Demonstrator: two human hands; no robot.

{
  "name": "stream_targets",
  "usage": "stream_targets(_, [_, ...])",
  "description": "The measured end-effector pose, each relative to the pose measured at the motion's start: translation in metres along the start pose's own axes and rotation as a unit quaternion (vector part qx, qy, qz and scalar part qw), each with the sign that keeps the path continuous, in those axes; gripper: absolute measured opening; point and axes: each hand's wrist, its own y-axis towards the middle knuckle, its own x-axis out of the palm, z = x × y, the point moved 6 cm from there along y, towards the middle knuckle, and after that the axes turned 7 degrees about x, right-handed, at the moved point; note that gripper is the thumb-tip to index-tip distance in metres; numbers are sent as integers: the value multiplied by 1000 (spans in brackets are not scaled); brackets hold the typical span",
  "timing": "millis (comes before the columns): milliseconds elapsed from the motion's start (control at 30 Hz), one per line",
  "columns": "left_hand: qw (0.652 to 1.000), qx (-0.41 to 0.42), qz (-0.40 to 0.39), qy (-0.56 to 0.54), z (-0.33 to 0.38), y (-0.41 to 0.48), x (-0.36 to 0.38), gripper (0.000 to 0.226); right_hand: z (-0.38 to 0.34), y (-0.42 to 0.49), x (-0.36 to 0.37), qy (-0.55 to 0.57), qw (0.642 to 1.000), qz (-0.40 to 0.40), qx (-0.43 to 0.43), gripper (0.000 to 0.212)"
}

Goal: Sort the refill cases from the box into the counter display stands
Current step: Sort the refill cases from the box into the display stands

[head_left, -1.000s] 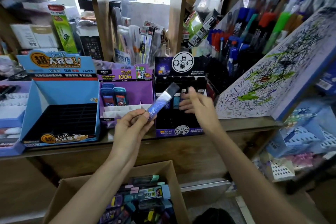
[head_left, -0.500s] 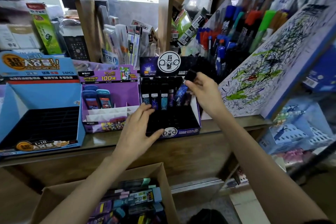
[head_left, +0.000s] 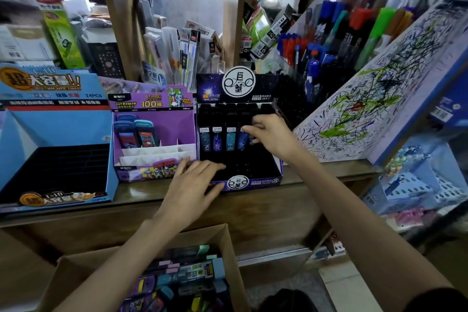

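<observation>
Purple stand [head_left: 177, 129] (two cases [head_left: 136, 134] in it) flanks the black stand [head_left: 263, 181].

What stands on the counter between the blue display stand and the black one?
The purple display stand, holding a few refill cases at its back left, as the head view shows.

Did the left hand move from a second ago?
Yes. The left hand moved right and down: it now lies flat on the front left corner of the black display stand, holding nothing.
</observation>
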Motion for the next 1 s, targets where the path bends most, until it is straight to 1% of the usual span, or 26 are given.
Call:
stream_targets(67, [1000, 0, -7, 0, 0, 0, 0, 36, -2, 1, 2, -33, 999, 18, 13, 31])
stream_targets(133, [1000, 0, -14, -7, 0, 0, -1, 37, -4, 3, 2, -70, 996, 38, 29, 36])
stream_targets(200, [1000, 4, -13, -19, 3, -1, -4, 36, -8, 4, 0, -100, 993, 49, 43, 35])
stream_targets(333, [999, 17, 17, -48, 9, -21, -20, 28, -12, -1, -1, -138, 987, 51, 63, 37])
stream_targets(400, [997, 6, 15, -81, 6, -42, -25, 26, -15, -14, -5, -174, 980, 85, 44, 29])
stream_targets(467, [993, -22, -6, -115, -1, -70, -21, 25, -21, -38, -9, -192, 970, 152, 5, 23])
stream_targets(500, [991, -37, -21, -126, -4, -85, -17, 24, -24, -53, -8, -180, 968, 174, -21, 22])
stream_targets(533, [989, -52, -40, -133, -6, -101, -10, 24, -26, -69, -3, -155, 971, 177, -44, 21])
stream_targets(567, [986, -69, -62, -140, -8, -118, -1, 23, -26, -85, 5, -120, 978, 160, -58, 20])
stream_targets(633, [975, -113, -104, -160, -16, -153, 18, 22, -19, -116, 30, -47, 993, 88, -64, 17])
stream_targets(667, [968, -141, -121, -171, -19, -171, 29, 22, -12, -130, 45, -25, 997, 47, -51, 15])
stream_targets(733, [953, -194, -148, -179, -29, -204, 47, 24, 11, -152, 83, -19, 999, -39, 1, 13])
stream_targets(800, [943, -235, -165, -170, -37, -240, 61, 24, 39, -176, 133, -19, 990, -127, 63, 14])
stream_targets(900, [930, -271, -186, -168, -46, -284, 76, 18, 80, -209, 205, -50, 960, -240, 133, 19])
stream_targets(933, [925, -279, -194, -171, -49, -293, 80, 18, 93, -217, 225, -83, 950, -261, 152, 21])
stream_targets(1000, [923, -285, -206, -157, -54, -304, 88, 25, 118, -227, 251, -163, 928, -266, 201, 29])
